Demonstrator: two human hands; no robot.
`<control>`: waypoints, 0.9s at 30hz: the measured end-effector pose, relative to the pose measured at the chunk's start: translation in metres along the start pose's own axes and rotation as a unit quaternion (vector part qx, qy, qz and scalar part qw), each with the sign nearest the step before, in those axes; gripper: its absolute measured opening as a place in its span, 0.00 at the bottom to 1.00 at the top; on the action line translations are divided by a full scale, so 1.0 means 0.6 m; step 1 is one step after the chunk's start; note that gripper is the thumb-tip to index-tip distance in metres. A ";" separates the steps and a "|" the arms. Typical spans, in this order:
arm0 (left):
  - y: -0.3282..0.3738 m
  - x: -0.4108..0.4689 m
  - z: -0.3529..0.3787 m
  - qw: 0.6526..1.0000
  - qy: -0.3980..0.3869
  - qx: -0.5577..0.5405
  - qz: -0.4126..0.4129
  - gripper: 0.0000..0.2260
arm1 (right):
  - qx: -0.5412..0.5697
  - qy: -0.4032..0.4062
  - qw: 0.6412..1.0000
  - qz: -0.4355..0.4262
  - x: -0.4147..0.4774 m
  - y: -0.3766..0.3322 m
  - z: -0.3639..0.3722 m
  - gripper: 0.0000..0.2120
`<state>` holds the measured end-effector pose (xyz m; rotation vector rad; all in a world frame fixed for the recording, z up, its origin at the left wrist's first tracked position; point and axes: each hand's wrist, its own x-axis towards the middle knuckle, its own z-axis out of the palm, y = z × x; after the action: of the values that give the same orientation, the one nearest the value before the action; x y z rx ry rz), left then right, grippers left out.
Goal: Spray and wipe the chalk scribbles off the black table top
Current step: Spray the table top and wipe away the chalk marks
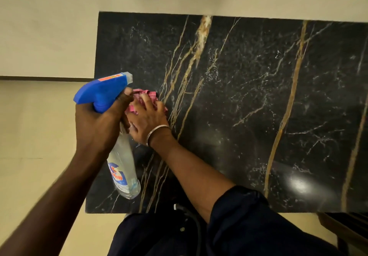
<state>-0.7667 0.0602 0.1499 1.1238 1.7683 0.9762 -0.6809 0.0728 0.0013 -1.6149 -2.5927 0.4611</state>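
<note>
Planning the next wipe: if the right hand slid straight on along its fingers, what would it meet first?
Probably the left hand gripping the spray bottle, beyond the pink cloth under the right hand; height is unclear, so it may pass beneath.

Glossy black stone-look table, polished smooth, veined in gold and white, mirroring bright light spots. Clear plastic spray bottle with a smooth blue plastic trigger head. Crumpled pink cloth, soft and matt. Thin silver metal bangle, faintly shiny. Dark navy fabric sleeve, matt. Pale cream floor, smooth with a dull sheen.
</note>
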 end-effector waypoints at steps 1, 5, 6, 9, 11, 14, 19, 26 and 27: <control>0.004 0.004 0.003 1.000 -0.003 0.002 0.003 0.08 | -0.017 0.005 1.000 0.019 0.008 0.023 -0.003 0.27; 0.018 0.015 0.020 1.000 -0.019 -0.006 0.008 0.04 | -0.044 0.043 0.987 0.151 0.025 0.162 -0.038 0.29; 0.020 0.016 0.025 1.000 -0.026 -0.001 0.011 0.04 | -0.044 0.051 0.981 0.184 0.020 0.201 -0.050 0.29; 0.021 0.014 0.038 0.999 -0.039 0.010 0.015 0.08 | -0.050 0.077 0.955 0.283 -0.018 0.310 -0.078 0.28; 0.021 0.010 0.046 0.999 -0.047 0.009 0.010 0.13 | -0.051 0.093 0.933 0.343 -0.061 0.366 -0.090 0.26; 0.019 0.005 0.054 0.998 -0.056 -0.002 0.006 0.16 | -0.055 0.111 0.906 0.405 -0.139 0.427 -0.099 0.25; 0.017 -0.012 0.054 0.998 -0.067 -0.003 0.014 0.16 | -0.057 0.114 0.860 0.495 -0.270 0.467 -0.096 0.26; 0.004 -0.044 0.030 0.998 -0.059 0.002 0.003 0.16 | -0.049 0.115 0.837 0.532 -0.331 0.326 -0.051 0.27; 0.002 -0.049 0.026 0.998 -0.055 0.000 0.002 0.16 | -0.048 0.107 0.851 0.511 -0.332 0.291 -0.039 0.28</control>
<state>-0.7438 0.0359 0.1513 1.1595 1.6789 0.8988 -0.4343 -0.0265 -0.0024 -2.7812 -1.4088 0.1379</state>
